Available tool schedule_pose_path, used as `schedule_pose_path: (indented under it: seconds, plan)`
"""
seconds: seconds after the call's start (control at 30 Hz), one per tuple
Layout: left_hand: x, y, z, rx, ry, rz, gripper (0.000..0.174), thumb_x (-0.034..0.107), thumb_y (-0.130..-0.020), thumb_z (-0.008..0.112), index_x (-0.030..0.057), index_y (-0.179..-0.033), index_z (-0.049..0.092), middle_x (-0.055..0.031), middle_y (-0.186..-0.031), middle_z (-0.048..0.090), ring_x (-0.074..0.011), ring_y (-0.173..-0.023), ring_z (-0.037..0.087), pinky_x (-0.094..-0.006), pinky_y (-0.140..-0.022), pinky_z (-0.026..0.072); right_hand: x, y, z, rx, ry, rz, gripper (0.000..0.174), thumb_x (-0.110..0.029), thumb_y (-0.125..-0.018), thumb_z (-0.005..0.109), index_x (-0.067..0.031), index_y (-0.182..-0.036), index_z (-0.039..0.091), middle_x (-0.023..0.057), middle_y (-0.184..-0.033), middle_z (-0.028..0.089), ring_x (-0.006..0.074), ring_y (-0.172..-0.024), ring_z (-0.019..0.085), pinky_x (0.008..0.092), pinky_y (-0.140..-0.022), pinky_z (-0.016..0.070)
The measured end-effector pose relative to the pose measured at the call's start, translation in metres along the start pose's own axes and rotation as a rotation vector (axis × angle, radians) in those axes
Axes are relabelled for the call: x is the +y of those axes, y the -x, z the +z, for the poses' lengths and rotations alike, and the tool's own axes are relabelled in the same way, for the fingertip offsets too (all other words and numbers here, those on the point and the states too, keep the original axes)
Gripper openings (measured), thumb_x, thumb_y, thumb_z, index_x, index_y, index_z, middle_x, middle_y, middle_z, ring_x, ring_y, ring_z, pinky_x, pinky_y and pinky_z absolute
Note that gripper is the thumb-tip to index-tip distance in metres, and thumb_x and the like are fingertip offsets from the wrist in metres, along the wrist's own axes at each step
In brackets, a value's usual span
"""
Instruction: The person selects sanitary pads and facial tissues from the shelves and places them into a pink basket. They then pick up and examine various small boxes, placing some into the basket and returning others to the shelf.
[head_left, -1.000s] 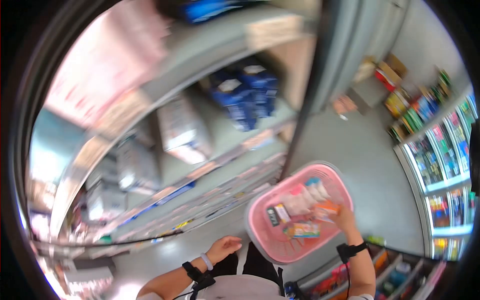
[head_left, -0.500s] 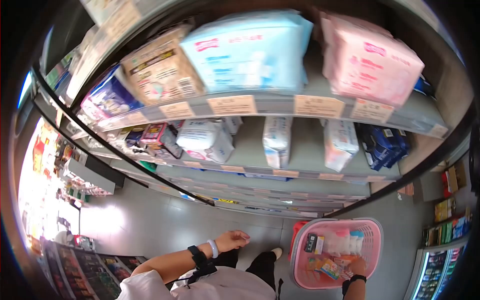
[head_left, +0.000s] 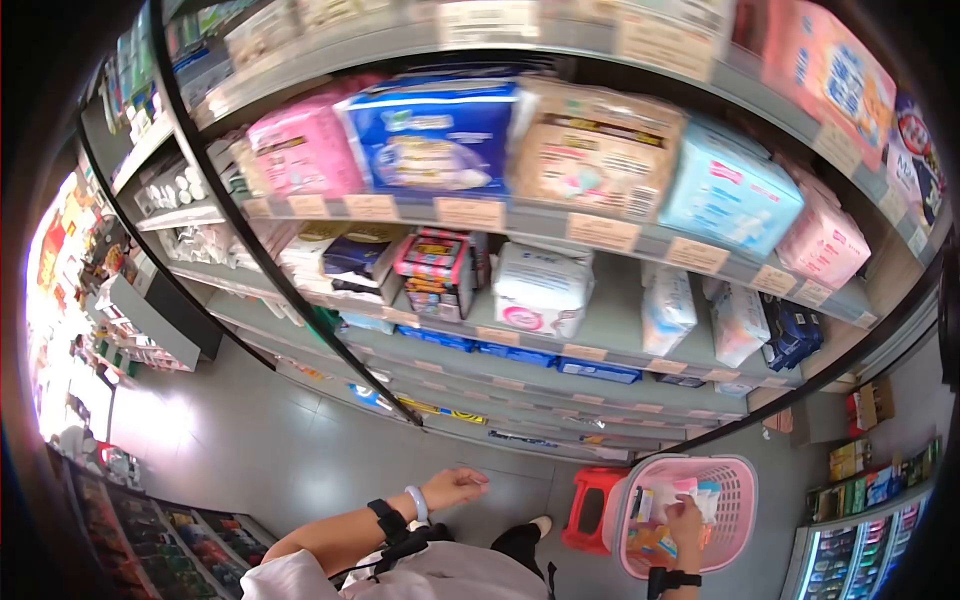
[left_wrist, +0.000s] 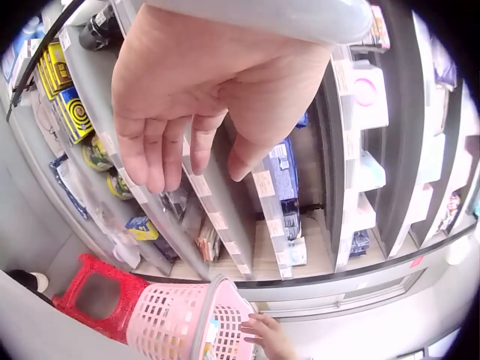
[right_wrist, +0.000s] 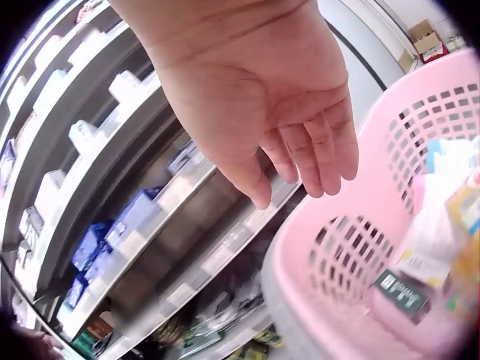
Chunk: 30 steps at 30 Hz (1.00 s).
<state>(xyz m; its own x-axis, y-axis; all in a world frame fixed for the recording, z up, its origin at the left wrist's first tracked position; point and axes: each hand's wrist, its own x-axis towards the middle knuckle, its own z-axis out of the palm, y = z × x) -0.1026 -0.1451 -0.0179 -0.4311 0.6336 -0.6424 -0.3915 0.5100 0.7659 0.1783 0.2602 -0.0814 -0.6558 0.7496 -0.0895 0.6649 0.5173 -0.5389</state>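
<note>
My right hand (head_left: 686, 522) is over the pink plastic basket (head_left: 740, 505), its fingers loosely bent and holding nothing. In the right wrist view this hand (right_wrist: 262, 105) hangs beside the basket's rim (right_wrist: 300, 232), fingertips pointing down. Inside the basket lie a dark green and white box (right_wrist: 403, 294), white packs with pink and blue parts, and orange and yellow packs (head_left: 650, 545). My left hand (head_left: 455, 488) hangs in front of the shelves, fingers relaxed, touching nothing. The left wrist view shows its palm (left_wrist: 217, 90) with nothing in it.
A red stool (head_left: 585, 515) stands against the basket's left side. Ahead are shelves holding a blue pack (head_left: 430, 140), a brown pack (head_left: 600, 145), a light blue pack (head_left: 735, 190) and boxes. Lit display shelves (head_left: 855, 550) stand at the right; more racks (head_left: 150, 540) at lower left.
The right hand has lifted off the orange packs in the basket. The head view has swung left, bringing more shelves and the red stool into sight. The left hand remains relaxed.
</note>
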Motion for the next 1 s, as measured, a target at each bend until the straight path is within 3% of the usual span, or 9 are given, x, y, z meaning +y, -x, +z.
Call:
schedule_pose_path:
  seconds: [0.2, 0.27, 0.33, 0.47, 0.53, 0.73, 0.8, 0.93, 1.0]
  plan:
    - [-0.059, 0.061, -0.096, 0.067, 0.082, 0.063, 0.034, 0.027, -0.082, 0.06, 0.0083, -0.11, 0.055, -0.003, -0.096, 0.061, -0.011, -0.088, 0.057, -0.0254, -0.076, 0.0452, -0.148, 0.07, 0.09, -0.176, -0.084, -0.114, 0.041, -0.025, -0.07, 0.068, -0.0021, -0.101, 0.056, 0.0147, -0.081, 0.063, 0.0275, -0.073, 0.062, 0.0368, -0.066, 0.0487]
    - [-0.082, 0.086, -0.131, 0.103, 0.11, 0.05, 0.033, 0.027, -0.083, 0.059, 0.0079, -0.109, 0.055, -0.003, -0.096, 0.061, -0.0115, -0.088, 0.057, -0.0256, -0.076, 0.0454, -0.195, 0.095, 0.122, -0.317, -0.21, -0.146, 0.041, -0.025, -0.071, 0.068, -0.0029, -0.103, 0.056, 0.0137, -0.084, 0.063, 0.0255, -0.076, 0.063, 0.0353, -0.068, 0.049]
    - [-0.098, 0.11, -0.165, 0.249, 0.167, 0.102, 0.032, 0.021, -0.08, 0.061, 0.0057, -0.108, 0.057, -0.0038, -0.09, 0.061, -0.0113, -0.082, 0.057, -0.0255, -0.07, 0.0462, -0.24, 0.112, 0.149, -0.389, -0.194, -0.173, 0.04, -0.024, -0.072, 0.068, -0.0032, -0.103, 0.056, 0.0134, -0.085, 0.063, 0.0248, -0.077, 0.063, 0.0343, -0.069, 0.049]
    - [-0.102, 0.148, -0.22, 0.379, 0.292, 0.121, 0.031, 0.021, -0.081, 0.06, 0.003, -0.106, 0.057, -0.0034, -0.088, 0.061, -0.0107, -0.081, 0.056, -0.0248, -0.07, 0.0459, -0.32, 0.124, 0.19, -0.514, -0.226, -0.294, 0.038, -0.024, -0.073, 0.067, -0.0042, -0.104, 0.056, 0.0127, -0.087, 0.064, 0.023, -0.078, 0.063, 0.0325, -0.071, 0.0487]
    - [-0.097, 0.151, -0.247, 0.42, 0.268, 0.191, 0.032, 0.024, -0.083, 0.058, 0.0042, -0.108, 0.055, -0.003, -0.095, 0.061, -0.0128, -0.091, 0.056, -0.0272, -0.077, 0.0452, -0.366, 0.117, 0.191, -0.513, -0.245, -0.361, 0.038, -0.024, -0.074, 0.067, -0.004, -0.104, 0.056, 0.0125, -0.087, 0.064, 0.0226, -0.079, 0.063, 0.0325, -0.071, 0.0487]
    - [-0.041, 0.105, -0.312, 0.505, 0.278, 0.413, 0.033, 0.021, -0.086, 0.054, 0.0061, -0.116, 0.052, -0.0019, -0.107, 0.058, -0.0115, -0.098, 0.052, -0.0262, -0.082, 0.0424, -0.48, 0.056, 0.2, -0.449, -0.327, -0.551, 0.04, -0.023, -0.074, 0.066, -0.0027, -0.106, 0.055, 0.0133, -0.088, 0.063, 0.0225, -0.082, 0.062, 0.033, -0.071, 0.0481]
    - [-0.019, 0.084, -0.328, 0.478, 0.354, 0.44, 0.034, 0.019, -0.087, 0.053, 0.0068, -0.118, 0.051, -0.0017, -0.11, 0.056, -0.0111, -0.1, 0.052, -0.0259, -0.083, 0.0415, -0.519, 0.036, 0.203, -0.316, -0.381, -0.614, 0.038, -0.021, -0.074, 0.066, -0.0028, -0.106, 0.055, 0.0137, -0.088, 0.063, 0.0232, -0.079, 0.062, 0.0333, -0.069, 0.0477]
    - [0.012, 0.046, -0.35, 0.417, 0.458, 0.455, 0.036, 0.018, -0.087, 0.051, 0.0073, -0.122, 0.047, -0.0011, -0.115, 0.053, -0.0103, -0.103, 0.049, -0.0256, -0.086, 0.0391, -0.572, -0.003, 0.223, -0.178, -0.41, -0.601, 0.037, -0.023, -0.075, 0.063, -0.0024, -0.104, 0.055, 0.0159, -0.087, 0.062, 0.027, -0.076, 0.06, 0.0356, -0.068, 0.0472]
    - [0.023, 0.032, -0.358, 0.396, 0.443, 0.465, 0.033, 0.017, -0.087, 0.05, 0.0074, -0.119, 0.05, -0.0008, -0.113, 0.053, -0.0109, -0.103, 0.047, -0.0276, -0.087, 0.038, -0.587, -0.015, 0.228, -0.203, -0.127, -0.523, 0.038, -0.03, -0.077, 0.059, -0.0018, -0.103, 0.055, 0.0186, -0.088, 0.06, 0.032, -0.075, 0.058, 0.039, -0.069, 0.0465]
